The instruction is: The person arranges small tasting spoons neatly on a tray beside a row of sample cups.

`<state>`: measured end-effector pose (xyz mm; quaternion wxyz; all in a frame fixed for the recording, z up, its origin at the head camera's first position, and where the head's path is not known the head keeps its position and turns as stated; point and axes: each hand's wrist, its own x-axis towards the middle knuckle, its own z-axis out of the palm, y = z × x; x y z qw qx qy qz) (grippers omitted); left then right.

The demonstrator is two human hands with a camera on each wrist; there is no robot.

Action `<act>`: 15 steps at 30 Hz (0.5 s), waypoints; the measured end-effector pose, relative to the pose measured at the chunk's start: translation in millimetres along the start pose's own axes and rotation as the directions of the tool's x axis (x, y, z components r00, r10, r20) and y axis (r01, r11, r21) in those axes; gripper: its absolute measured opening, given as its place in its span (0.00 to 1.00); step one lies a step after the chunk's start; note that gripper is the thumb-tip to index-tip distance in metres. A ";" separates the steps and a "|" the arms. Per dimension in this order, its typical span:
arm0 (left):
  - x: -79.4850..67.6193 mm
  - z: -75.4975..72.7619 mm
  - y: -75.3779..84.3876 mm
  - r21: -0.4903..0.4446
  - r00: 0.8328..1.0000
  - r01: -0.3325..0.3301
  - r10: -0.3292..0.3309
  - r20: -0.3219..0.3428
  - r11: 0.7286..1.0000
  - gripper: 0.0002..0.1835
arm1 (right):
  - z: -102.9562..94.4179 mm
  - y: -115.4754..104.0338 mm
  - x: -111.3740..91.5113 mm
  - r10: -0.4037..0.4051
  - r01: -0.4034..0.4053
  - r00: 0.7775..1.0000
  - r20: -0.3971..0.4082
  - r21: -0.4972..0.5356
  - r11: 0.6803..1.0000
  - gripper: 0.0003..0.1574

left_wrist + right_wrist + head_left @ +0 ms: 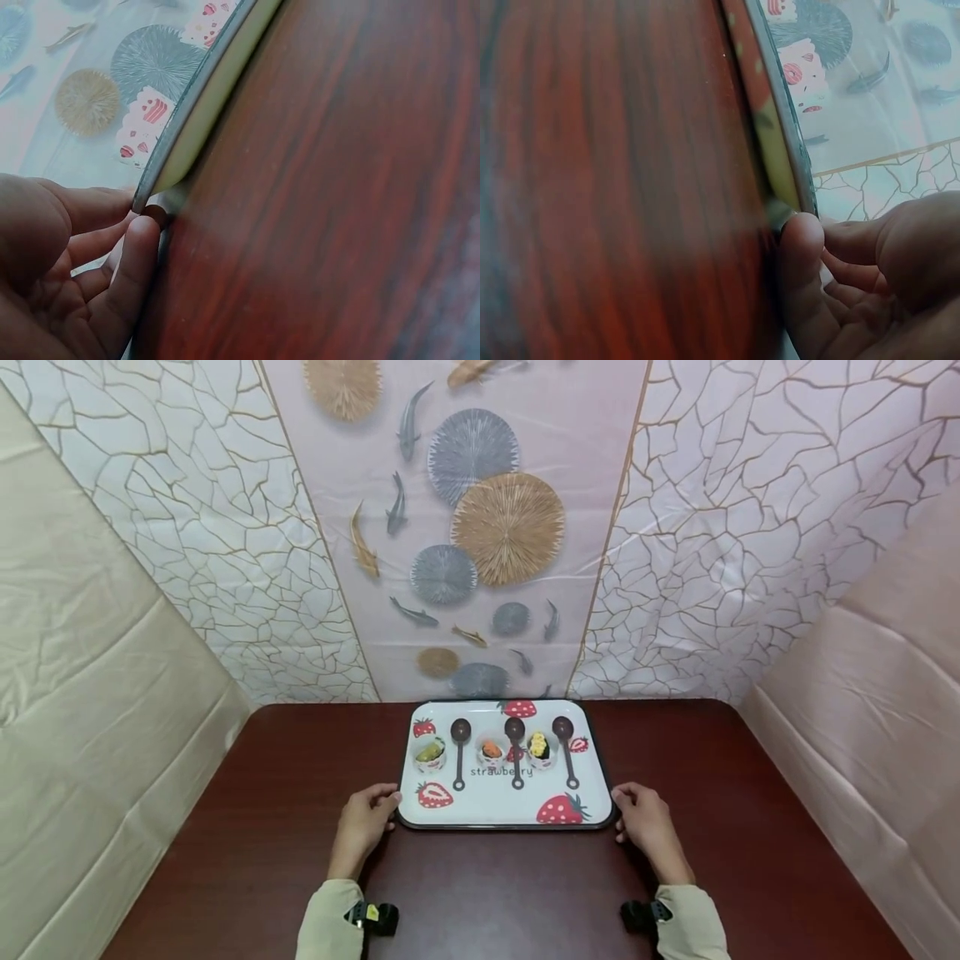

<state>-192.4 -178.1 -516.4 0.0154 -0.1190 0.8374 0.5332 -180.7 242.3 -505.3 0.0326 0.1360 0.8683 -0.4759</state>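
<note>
A white tray (487, 811) with a dark rim and strawberry prints lies at the far side of the table. My left hand (363, 822) pinches its near left corner, thumb on the rim and fingers beneath. At the near right corner, my right hand (648, 825) grips the rim the same way. Three printed paper cups stand on the tray: one with green food (430, 751), one with orange food (491, 749), one with yellow food (538, 744). Dark brown spoons lie between and beside them: a left spoon (461, 732), a middle spoon (514, 730) and a right spoon (563, 728).
The dark red-brown wooden table (510, 893) extends in front of the tray and to both sides. Right behind its far edge hangs a patterned cloth (480, 635) with fish and round leaves. Beige cloth walls (112, 710) slope along the left and right sides.
</note>
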 end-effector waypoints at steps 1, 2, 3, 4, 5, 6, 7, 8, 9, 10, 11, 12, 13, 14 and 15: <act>-0.3 0.9 0.2 0.011 1.000 0.001 -0.001 -0.001 1.000 0.16 | -1.0 0.9 -0.8 0.001 -0.001 1.000 -0.001 -0.002 1.000 0.18; -0.6 1.6 0.6 0.024 1.000 0.002 -0.002 -0.003 1.000 0.16 | -1.9 1.4 -1.5 0.004 -0.004 1.000 -0.001 -0.004 1.000 0.19; -0.6 2.1 0.9 0.037 1.000 0.002 -0.001 -0.006 0.999 0.16 | -2.6 1.5 -2.0 0.003 -0.003 1.000 -0.002 -0.003 1.000 0.19; -0.5 2.4 1.3 0.052 1.000 0.001 -0.001 -0.007 0.999 0.16 | -3.0 1.4 -2.6 0.002 -0.002 1.000 -0.005 -0.003 1.000 0.19; -0.9 2.4 1.9 0.067 1.000 -0.004 0.004 -0.009 0.998 0.17 | -3.4 1.2 -2.6 -0.003 0.003 1.000 -0.011 -0.006 1.000 0.18; -1.0 2.2 2.0 0.083 1.000 -0.006 0.007 -0.009 0.997 0.17 | -3.5 0.9 -2.3 -0.008 0.007 1.000 -0.018 -0.007 1.000 0.18; -1.3 1.8 2.3 0.095 1.000 -0.009 0.009 -0.007 0.995 0.18 | -3.3 0.5 -2.0 -0.011 0.011 1.000 -0.024 -0.005 1.000 0.18; -1.4 1.1 2.7 0.111 1.000 -0.011 0.012 -0.004 0.994 0.18 | -3.0 -0.2 -1.7 -0.016 0.016 0.999 -0.029 -0.002 1.000 0.18; -1.6 0.0 3.1 0.123 1.000 -0.015 0.015 0.001 0.992 0.19 | -2.5 -0.8 -1.5 -0.020 0.020 0.999 -0.032 0.001 1.000 0.18; -2.0 -1.2 3.9 0.134 1.000 -0.020 0.019 0.008 0.991 0.19 | -2.0 -1.2 -1.1 -0.023 0.024 0.999 -0.035 0.005 1.000 0.18; -2.1 -2.4 4.8 0.142 1.000 -0.028 0.026 0.014 0.989 0.20 | -1.5 -1.8 -0.8 -0.026 0.027 0.999 -0.035 0.009 1.000 0.18; -1.9 -3.5 5.4 0.148 0.999 -0.032 0.030 0.019 0.988 0.20 | -1.1 -2.2 -0.7 -0.030 0.031 0.999 -0.034 0.011 0.999 0.19; -1.8 -4.6 6.4 0.154 0.999 -0.039 0.037 0.020 0.987 0.20 | -0.8 -2.5 -0.8 -0.034 0.035 0.999 -0.034 0.008 0.999 0.19; -1.7 -5.6 7.6 0.162 0.999 -0.049 0.047 0.018 0.986 0.21 | -0.8 -2.6 -0.9 -0.043 0.043 0.998 -0.038 -0.006 0.999 0.20; -1.9 -6.6 9.0 0.179 0.998 -0.066 0.066 0.008 0.982 0.21 | -1.3 -2.9 -1.1 -0.051 0.050 0.998 -0.043 -0.026 0.998 0.21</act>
